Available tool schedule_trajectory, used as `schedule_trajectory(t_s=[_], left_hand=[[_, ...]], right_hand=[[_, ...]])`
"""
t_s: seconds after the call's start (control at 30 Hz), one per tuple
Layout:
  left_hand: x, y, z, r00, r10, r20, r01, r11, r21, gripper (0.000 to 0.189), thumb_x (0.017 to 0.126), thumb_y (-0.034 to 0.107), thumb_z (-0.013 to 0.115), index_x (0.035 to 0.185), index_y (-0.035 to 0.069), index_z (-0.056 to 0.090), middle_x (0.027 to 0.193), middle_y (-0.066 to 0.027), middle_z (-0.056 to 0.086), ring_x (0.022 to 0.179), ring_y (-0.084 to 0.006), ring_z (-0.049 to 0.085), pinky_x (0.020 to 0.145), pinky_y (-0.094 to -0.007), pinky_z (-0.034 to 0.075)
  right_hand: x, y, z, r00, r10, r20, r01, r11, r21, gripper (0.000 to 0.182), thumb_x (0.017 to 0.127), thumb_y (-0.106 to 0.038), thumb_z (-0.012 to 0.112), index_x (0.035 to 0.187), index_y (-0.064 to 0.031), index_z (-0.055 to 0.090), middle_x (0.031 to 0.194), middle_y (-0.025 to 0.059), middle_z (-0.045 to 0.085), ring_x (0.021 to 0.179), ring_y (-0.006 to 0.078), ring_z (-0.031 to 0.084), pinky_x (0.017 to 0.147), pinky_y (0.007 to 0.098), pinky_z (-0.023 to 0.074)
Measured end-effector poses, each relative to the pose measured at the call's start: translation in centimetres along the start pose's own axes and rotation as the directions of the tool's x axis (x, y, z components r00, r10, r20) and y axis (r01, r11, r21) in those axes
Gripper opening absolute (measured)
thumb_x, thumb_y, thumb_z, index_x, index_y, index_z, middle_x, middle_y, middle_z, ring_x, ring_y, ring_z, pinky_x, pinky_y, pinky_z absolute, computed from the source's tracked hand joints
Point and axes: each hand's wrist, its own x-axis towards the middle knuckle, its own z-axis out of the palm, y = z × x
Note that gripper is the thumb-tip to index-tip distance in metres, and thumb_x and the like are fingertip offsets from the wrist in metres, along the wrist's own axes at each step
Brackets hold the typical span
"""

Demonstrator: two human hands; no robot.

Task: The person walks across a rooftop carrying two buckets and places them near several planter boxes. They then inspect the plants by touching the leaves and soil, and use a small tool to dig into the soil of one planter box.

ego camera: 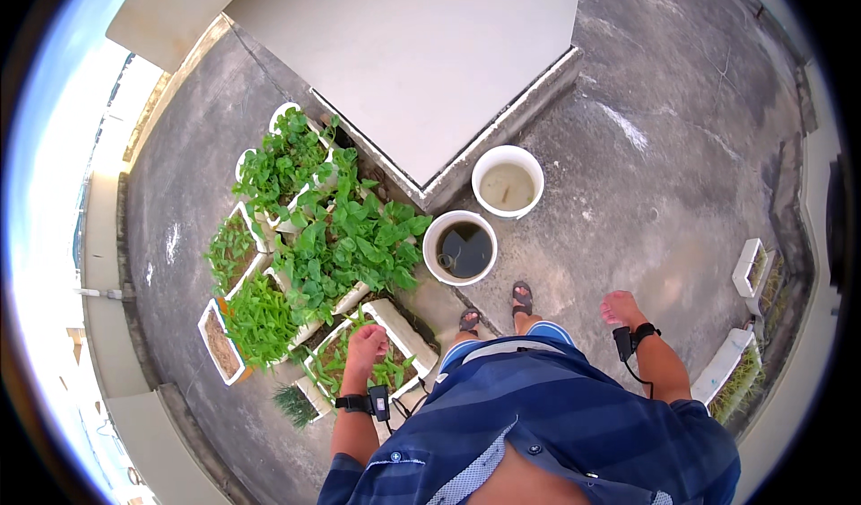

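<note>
My left hand (367,350) hangs with its fingers curled and nothing visible in it. In the picture it overlaps a white foam planter box (402,333) with young green plants (393,370); whether it touches them I cannot tell. On the other side, my right hand (620,308) is loosely closed above the concrete floor (572,343), and no object shows in it. Ahead of my feet stands a white bucket (431,249) of dark water, with a thin loop visible in it. A second white bucket (508,154) beyond holds cloudy, pale liquid.
Leafy green plants (350,242) crowd several foam boxes on the left, beside a soil-filled box (207,333). A pale raised block (430,68) juts its corner towards the buckets. More planters (720,364) line the right wall. Cabled devices are strapped to both wrists.
</note>
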Motion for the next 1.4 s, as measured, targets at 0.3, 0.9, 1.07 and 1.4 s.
schedule_trajectory(t_s=[0.3, 0.9, 1.07, 1.4], left_hand=[[0.0, 7.5, -2.0, 0.96, 0.265, -0.09, -0.256, 0.962, 0.094, 0.014, 0.087, 0.015, 0.065, 0.09, 0.001, 0.065, 0.073, -0.0006, 0.062, 0.062, -0.0084, 0.058, 0.057, -0.0238, 0.049], [8.7, 8.6, -9.0, 0.925, 0.38, 0.034, -0.381, 0.921, 0.079, 0.013, 0.086, 0.015, 0.064, 0.086, 0.002, 0.064, 0.072, 0.0023, 0.059, 0.062, -0.0069, 0.054, 0.057, -0.0237, 0.046], [11.0, 1.6, -9.1, 0.974, 0.223, 0.041, -0.224, 0.974, 0.029, 0.014, 0.086, 0.016, 0.064, 0.086, 0.002, 0.065, 0.072, 0.0007, 0.06, 0.061, -0.0081, 0.055, 0.056, -0.0248, 0.045], [11.9, -4.0, -7.7, 0.993, 0.113, -0.029, -0.115, 0.99, -0.079, 0.013, 0.088, 0.016, 0.063, 0.088, 0.004, 0.063, 0.074, 0.0023, 0.06, 0.062, -0.0069, 0.056, 0.056, -0.0222, 0.047]], right_hand=[[-1.9, -12.4, -0.7, 0.964, -0.243, -0.105, 0.227, 0.963, -0.143, 0.013, 0.086, -0.01, 0.06, 0.089, 0.0011, 0.068, 0.074, 0.0117, 0.067, 0.059, 0.0207, 0.065, 0.053, 0.0345, 0.0538], [-17.4, -40.8, 22.5, 0.472, -0.878, 0.08, 0.794, 0.385, -0.47, 0.032, 0.095, -0.018, 0.059, 0.122, -0.0024, 0.056, 0.107, 0.005, 0.066, 0.094, 0.0123, 0.061, 0.081, 0.0261, 0.0477], [-16.5, -44.7, 31.7, 0.397, -0.896, 0.199, 0.835, 0.262, -0.484, 0.04, 0.094, -0.014, 0.06, 0.13, -0.0005, 0.049, 0.12, 0.0084, 0.061, 0.109, 0.0175, 0.057, 0.096, 0.031, 0.0438], [-14.9, -54.0, 49.5, -0.412, -0.814, 0.409, 0.605, -0.58, -0.545, 0.074, 0.088, -0.031, 0.07, 0.144, 0.0013, 0.033, 0.149, 0.0188, 0.034, 0.137, 0.0323, 0.035, 0.111, 0.043, 0.0327]])
